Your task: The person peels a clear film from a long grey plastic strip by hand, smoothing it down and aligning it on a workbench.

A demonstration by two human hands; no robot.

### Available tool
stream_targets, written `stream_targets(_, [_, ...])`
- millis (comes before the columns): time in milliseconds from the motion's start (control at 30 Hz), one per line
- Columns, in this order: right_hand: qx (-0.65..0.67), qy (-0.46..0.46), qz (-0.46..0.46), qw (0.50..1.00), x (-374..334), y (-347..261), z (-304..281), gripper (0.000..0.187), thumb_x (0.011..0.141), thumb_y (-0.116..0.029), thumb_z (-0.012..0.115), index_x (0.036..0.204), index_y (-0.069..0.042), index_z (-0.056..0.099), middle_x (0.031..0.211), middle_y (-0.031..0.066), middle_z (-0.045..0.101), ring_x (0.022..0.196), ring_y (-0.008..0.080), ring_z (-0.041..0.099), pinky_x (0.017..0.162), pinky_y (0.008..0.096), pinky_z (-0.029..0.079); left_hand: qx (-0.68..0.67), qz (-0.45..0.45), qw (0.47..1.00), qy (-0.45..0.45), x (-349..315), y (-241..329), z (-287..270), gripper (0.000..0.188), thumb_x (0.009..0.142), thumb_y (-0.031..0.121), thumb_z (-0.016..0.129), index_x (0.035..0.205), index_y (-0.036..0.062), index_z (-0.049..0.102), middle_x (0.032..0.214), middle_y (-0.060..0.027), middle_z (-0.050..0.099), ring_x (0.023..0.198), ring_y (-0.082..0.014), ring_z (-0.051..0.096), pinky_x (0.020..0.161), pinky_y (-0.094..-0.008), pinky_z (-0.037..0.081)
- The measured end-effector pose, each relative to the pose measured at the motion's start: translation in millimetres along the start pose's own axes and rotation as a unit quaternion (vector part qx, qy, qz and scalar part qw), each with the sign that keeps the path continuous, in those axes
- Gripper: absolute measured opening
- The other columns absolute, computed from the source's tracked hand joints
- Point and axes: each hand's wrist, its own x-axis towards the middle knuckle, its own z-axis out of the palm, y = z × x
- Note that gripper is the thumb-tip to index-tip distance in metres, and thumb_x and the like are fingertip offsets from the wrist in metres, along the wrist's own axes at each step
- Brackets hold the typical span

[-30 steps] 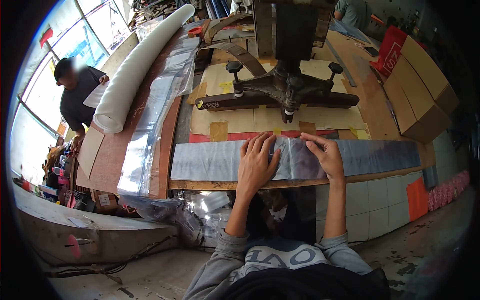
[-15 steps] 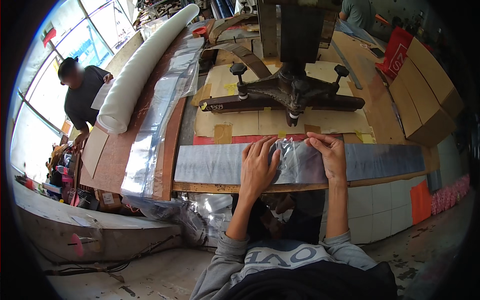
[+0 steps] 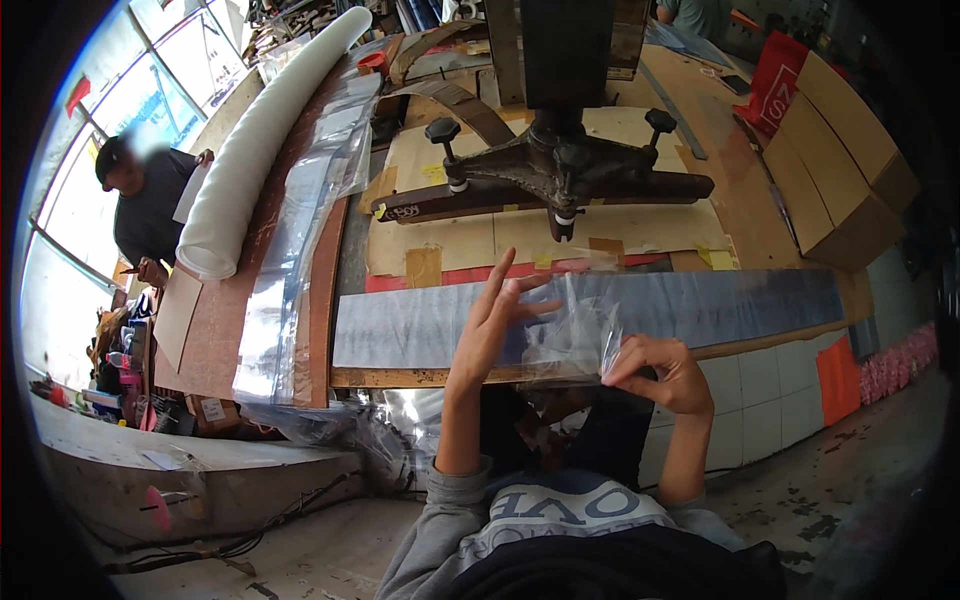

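Note:
A clear plastic sheet [image 3: 575, 325] lies crumpled over a long blue-grey strip [image 3: 740, 308] along the table's near edge. My right hand [image 3: 665, 375] pinches the sheet's near right corner between thumb and fingers, just off the table's front edge. The film rises in a loose fold beside those fingertips. At the sheet's left side is my left hand [image 3: 488, 325], its fingers spread and the index finger pointing away from me. It grips nothing; whether its fingertips touch the film I cannot tell. Beyond the strip stands a dark metal press head [image 3: 565, 170] with knobs and a crossbar.
Left lie a long white roll [image 3: 245, 165] and stacked clear plastic sheets [image 3: 290, 300]. A person [image 3: 155, 205] stands beyond them, and part of another person [image 3: 695, 15] shows at the back. An open cardboard box [image 3: 835, 170] and a red bag [image 3: 775, 85] sit right.
My right hand has drawn the film's corner toward me, from the strip's far edge past the table's front edge. My left hand has shifted slightly left and its fingers have spread.

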Motion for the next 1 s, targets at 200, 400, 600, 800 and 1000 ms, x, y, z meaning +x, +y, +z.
stream_targets(200, [-0.083,-0.042,0.018,0.996,-2,-23,-6,0.015,0.077,-0.008,0.072,0.091,-0.005,0.069,0.105,0.0104,0.064,0.096,0.0210,0.062,0.090,0.0317,0.045,-0.047,0.073,0.996,0.016,0,3,22,0.069,0.088,0.002,0.059,0.145,0.0027,0.020,0.117,-0.0194,0.061,0.070,-0.0070,0.056,0.067,-0.0201,0.048])
stream_targets(400, [-0.013,0.131,-0.072,0.989,16,-35,8,0.025,0.084,-0.014,0.067,0.105,-0.001,0.063,0.118,0.0156,0.056,0.101,0.0228,0.060,0.093,0.0347,0.044,-0.008,0.089,0.995,-0.048,-25,32,33,0.071,0.089,0.006,0.060,0.145,0.0024,0.017,0.111,-0.0208,0.064,0.067,-0.0058,0.056,0.064,-0.0203,0.048])
stream_targets(600, [0.051,0.208,-0.100,0.972,22,-46,16,0.026,0.089,-0.008,0.060,0.112,0.004,0.061,0.114,0.0145,0.058,0.092,0.0184,0.060,0.086,0.0305,0.047,0.065,0.069,0.987,-0.129,-37,41,30,0.073,0.088,0.004,0.058,0.146,0.0008,0.014,0.102,-0.0174,0.068,0.066,-0.0058,0.056,0.062,-0.0181,0.045])
stream_targets(800, [0.017,0.230,-0.102,0.968,20,-47,19,0.023,0.089,-0.002,0.057,0.111,0.004,0.062,0.111,0.0139,0.059,0.087,0.0157,0.061,0.081,0.0274,0.051,0.069,0.052,0.990,-0.113,-47,47,34,0.063,0.091,0.011,0.056,0.144,-0.0010,0.024,0.101,-0.0157,0.068,0.070,-0.0077,0.056,0.064,-0.0202,0.045])
stream_targets(1000, [0.018,0.224,-0.081,0.971,17,-42,24,0.022,0.089,-0.001,0.056,0.110,0.003,0.061,0.108,0.0134,0.061,0.086,0.0149,0.061,0.080,0.0272,0.051,0.040,0.083,0.994,-0.058,-37,34,29,0.032,0.095,0.015,0.052,0.122,-0.0013,0.055,0.099,-0.0090,0.069,0.079,-0.0096,0.058,0.071,-0.0224,0.047])
